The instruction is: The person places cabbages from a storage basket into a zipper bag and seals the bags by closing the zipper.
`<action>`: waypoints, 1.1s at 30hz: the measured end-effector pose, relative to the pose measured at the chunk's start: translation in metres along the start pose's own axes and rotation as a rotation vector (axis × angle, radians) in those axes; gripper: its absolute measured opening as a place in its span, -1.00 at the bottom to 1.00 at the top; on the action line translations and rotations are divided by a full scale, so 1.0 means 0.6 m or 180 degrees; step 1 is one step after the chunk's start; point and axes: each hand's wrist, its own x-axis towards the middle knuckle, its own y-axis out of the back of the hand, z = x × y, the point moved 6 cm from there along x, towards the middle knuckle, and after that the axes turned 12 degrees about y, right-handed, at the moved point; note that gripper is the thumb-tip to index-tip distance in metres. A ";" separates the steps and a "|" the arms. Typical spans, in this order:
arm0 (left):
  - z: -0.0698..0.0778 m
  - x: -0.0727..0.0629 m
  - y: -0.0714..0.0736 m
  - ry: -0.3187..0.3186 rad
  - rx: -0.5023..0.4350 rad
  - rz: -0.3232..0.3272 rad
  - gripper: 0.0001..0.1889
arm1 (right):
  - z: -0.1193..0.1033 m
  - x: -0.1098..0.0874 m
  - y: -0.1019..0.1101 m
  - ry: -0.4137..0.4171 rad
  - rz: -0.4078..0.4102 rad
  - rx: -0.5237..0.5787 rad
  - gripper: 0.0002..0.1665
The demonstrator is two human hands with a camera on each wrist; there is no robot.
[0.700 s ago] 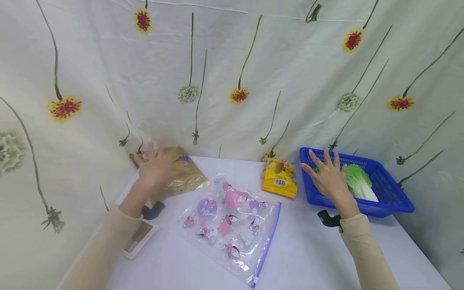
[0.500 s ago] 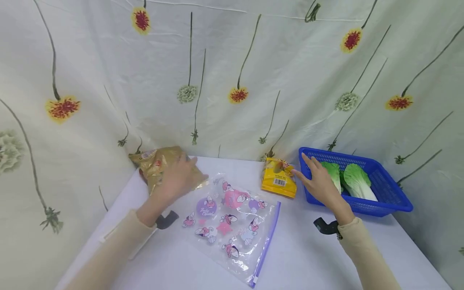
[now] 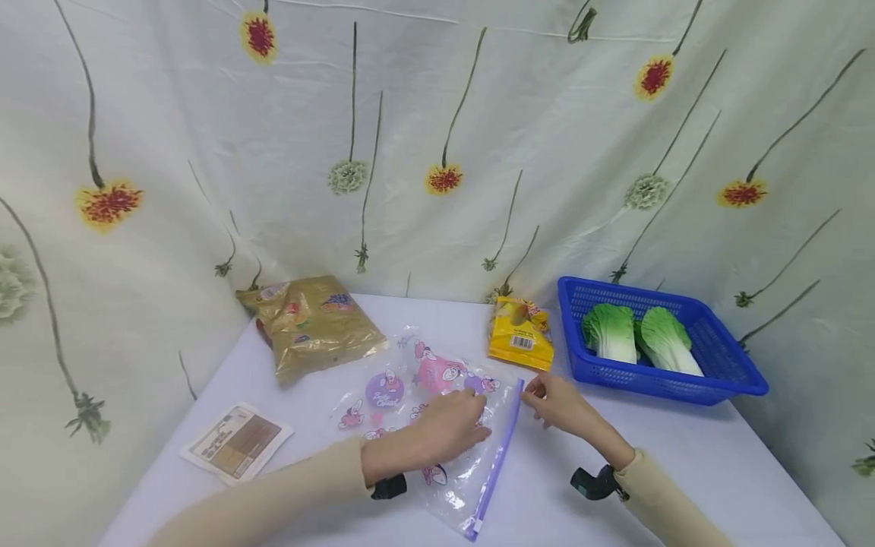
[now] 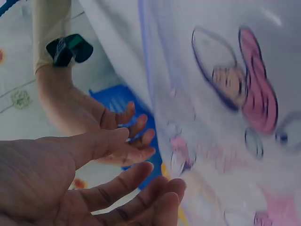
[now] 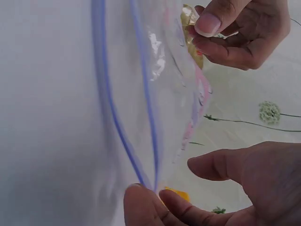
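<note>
Slider (image 3: 477,526): sits at the near end of the purple strip (image 3: 504,450), along the mouth.
Zip bag (image 3: 440,374): lies mid-table, clear film with pink and purple print, mouth toward the right.
Left hand (image 3: 454,427): poised over the film, with thumb and fingers apart and loosely bent; impossible to tell whether touching.
Right hand (image 3: 562,403): at the far end of the mouth, apparently pinching the edge between fingertips; near the other hand, not joined to it.
Bag mouth: shows as two purple lines in the right wrist view, meeting at the fingertips. Judged as the step in hand — taking hold of the closure, probably to part it. Seems to call next for a steady grip at the far end, then for bringing the other fingertips to the opposite lip.
Brown-and-white pack (image 3: 238,443): flat at the left, untouched.
Yellow pack (image 3: 522,334): beyond the bag, just beside the basket.
Gold pack (image 3: 321,327): at the back left.
Blue basket (image 3: 677,390): at the back right, with two cabbages (image 3: 611,334) inside — both untouched.
Flowered curtain (image 3: 410,114): hangs behind everything.
</note>
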 end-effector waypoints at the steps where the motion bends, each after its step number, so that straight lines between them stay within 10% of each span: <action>1: 0.010 0.000 -0.015 -0.0029 0.0028 -0.0052 -0.67 | 0.004 -0.004 -0.011 -0.0060 -0.0075 0.0011 -0.78; 11: 0.031 -0.006 -0.095 0.0046 0.0085 -0.0332 -0.57 | 0.016 -0.021 -0.066 -0.0008 -0.0424 0.0014 -0.87; 20: 0.028 -0.007 -0.098 0.0039 -0.0299 -0.0316 -0.81 | 0.014 -0.020 -0.069 0.0039 -0.0403 0.0134 -0.85; 33: 0.017 0.006 -0.055 0.0133 -0.1778 -0.0647 -0.80 | 0.005 0.000 -0.074 0.0244 -0.0379 0.0544 -0.86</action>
